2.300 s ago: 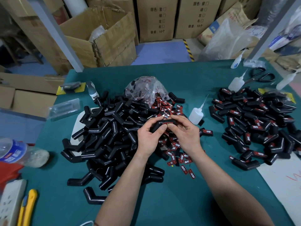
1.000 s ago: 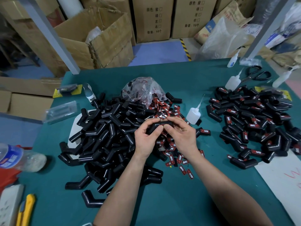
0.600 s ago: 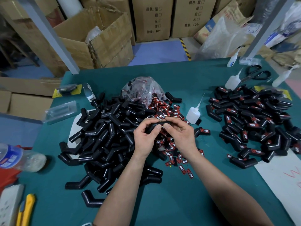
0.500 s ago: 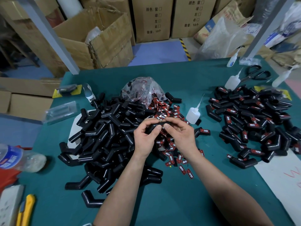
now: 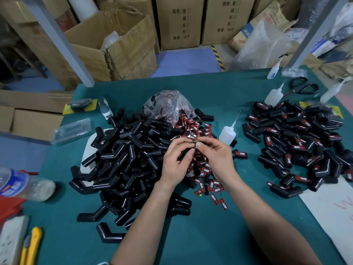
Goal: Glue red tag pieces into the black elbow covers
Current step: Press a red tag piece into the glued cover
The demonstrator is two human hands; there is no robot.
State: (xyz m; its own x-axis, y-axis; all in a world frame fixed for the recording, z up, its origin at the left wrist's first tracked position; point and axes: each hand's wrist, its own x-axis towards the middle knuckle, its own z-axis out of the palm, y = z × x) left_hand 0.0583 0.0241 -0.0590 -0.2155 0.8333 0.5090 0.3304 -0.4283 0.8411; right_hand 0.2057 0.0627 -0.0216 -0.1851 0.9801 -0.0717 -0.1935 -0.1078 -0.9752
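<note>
Your left grip (image 5: 175,161) clamps a cover (image 5: 183,155); your right grip (image 5: 217,159) pinches its far end, with a bottle (image 5: 226,135) just right of it.

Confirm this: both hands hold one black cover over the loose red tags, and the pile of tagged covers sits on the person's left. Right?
No. The head view shows the tagged covers piled on the person's right; the left pile is untagged. Otherwise correct: left hand and right hand hold one black cover over the loose red tags.

Warehouse workbench — stacked cartons (image 5: 177,22), green table (image 5: 219,88)
</note>
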